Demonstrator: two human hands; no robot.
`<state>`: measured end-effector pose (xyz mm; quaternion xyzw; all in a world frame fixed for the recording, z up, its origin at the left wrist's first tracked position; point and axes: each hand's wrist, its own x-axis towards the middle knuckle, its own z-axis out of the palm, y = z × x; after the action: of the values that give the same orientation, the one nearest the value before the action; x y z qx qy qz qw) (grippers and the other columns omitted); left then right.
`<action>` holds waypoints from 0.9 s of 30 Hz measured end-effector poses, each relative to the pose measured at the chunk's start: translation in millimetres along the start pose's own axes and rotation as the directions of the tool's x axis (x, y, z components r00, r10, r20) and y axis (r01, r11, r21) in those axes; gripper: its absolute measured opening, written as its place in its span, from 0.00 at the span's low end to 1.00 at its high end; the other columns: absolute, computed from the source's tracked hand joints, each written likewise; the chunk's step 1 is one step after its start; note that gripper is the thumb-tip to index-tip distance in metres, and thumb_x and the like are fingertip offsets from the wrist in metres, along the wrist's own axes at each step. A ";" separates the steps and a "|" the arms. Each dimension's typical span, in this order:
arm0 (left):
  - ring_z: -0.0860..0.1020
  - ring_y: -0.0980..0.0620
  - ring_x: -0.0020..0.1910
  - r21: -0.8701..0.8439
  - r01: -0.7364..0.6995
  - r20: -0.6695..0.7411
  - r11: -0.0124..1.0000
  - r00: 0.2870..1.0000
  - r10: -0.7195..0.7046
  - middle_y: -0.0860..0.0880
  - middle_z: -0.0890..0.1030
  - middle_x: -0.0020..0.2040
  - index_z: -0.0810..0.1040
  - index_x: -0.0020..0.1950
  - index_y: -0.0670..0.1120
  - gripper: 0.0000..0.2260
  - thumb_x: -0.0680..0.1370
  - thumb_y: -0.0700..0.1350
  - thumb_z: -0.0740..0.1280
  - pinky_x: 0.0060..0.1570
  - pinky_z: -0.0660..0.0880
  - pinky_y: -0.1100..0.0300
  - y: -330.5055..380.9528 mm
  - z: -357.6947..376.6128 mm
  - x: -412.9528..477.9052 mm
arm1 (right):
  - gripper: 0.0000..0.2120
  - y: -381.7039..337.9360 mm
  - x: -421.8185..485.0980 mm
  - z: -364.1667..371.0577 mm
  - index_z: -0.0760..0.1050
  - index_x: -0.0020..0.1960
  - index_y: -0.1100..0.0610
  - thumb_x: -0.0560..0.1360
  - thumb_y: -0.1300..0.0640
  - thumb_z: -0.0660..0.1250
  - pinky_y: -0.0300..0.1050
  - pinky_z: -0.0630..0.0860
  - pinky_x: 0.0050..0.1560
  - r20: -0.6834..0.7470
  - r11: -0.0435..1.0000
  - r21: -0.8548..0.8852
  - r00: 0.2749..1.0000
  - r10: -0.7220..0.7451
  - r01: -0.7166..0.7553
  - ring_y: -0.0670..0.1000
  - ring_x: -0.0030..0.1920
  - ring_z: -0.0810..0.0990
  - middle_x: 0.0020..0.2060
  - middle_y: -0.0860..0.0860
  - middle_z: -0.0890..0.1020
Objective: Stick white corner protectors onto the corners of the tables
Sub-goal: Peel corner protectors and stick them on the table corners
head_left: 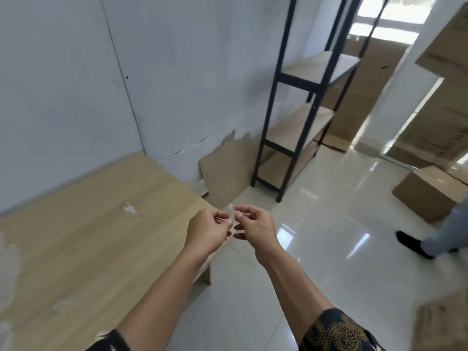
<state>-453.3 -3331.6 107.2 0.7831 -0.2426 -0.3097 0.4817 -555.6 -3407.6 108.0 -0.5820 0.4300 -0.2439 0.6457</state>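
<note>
A light wooden table [83,229] fills the lower left, its far right corner just behind my hands. My left hand [206,230] and my right hand [254,225] meet above that corner. Between their fingertips they pinch a small clear-white corner protector [232,214], which is blurred and mostly hidden by the fingers. Both hands have thumb and forefinger closed on it, and the other fingers are curled.
A black metal shelf rack [283,117] with wooden boards stands behind the table. A cardboard sheet [228,168] leans on the white wall. Cardboard boxes [428,193] sit at the right on the glossy tiled floor, where another person's leg and shoe [417,243] show.
</note>
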 end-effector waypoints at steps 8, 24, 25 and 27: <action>0.85 0.52 0.35 -0.105 0.104 -0.301 0.989 0.945 -0.131 0.52 0.86 0.38 0.80 0.41 0.52 0.04 0.76 0.46 0.71 0.46 0.83 0.48 16.0 -15.7 110.0 | 0.01 -30.7 135.7 44.1 0.78 0.48 0.60 0.79 0.63 0.69 0.41 0.79 0.33 0.245 0.994 -0.111 0.969 0.026 0.001 0.46 0.31 0.81 0.38 0.54 0.83; 0.84 0.50 0.37 -0.227 0.156 -0.633 0.961 0.726 -0.268 0.54 0.84 0.36 0.80 0.40 0.52 0.06 0.75 0.43 0.69 0.44 0.82 0.46 -26.6 -122.5 344.4 | 0.10 -47.8 350.8 233.0 0.79 0.52 0.63 0.74 0.60 0.75 0.41 0.79 0.36 0.417 0.976 -0.170 0.887 0.197 -0.137 0.49 0.35 0.83 0.40 0.57 0.84; 0.84 0.51 0.37 -0.238 0.160 -0.641 0.958 0.715 -0.278 0.55 0.84 0.36 0.80 0.40 0.52 0.05 0.75 0.43 0.69 0.45 0.82 0.46 -30.9 -128.2 355.1 | 0.09 -46.8 362.9 243.9 0.79 0.51 0.64 0.74 0.61 0.75 0.41 0.80 0.36 0.423 0.972 -0.175 0.879 0.219 -0.158 0.50 0.36 0.83 0.40 0.58 0.84; 0.84 0.51 0.39 -0.236 0.188 -0.661 0.953 0.689 -0.299 0.55 0.84 0.37 0.80 0.41 0.52 0.05 0.75 0.43 0.70 0.46 0.82 0.47 -43.1 -142.4 384.5 | 0.08 -41.4 394.3 271.4 0.80 0.52 0.66 0.75 0.64 0.74 0.40 0.80 0.35 0.445 0.964 -0.202 0.861 0.248 -0.173 0.51 0.35 0.82 0.38 0.59 0.83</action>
<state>-82.0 -3488.3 20.6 0.8286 0.0841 -0.0750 0.5484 -118.5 -3590.6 28.0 -0.6212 0.3410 0.0093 0.7055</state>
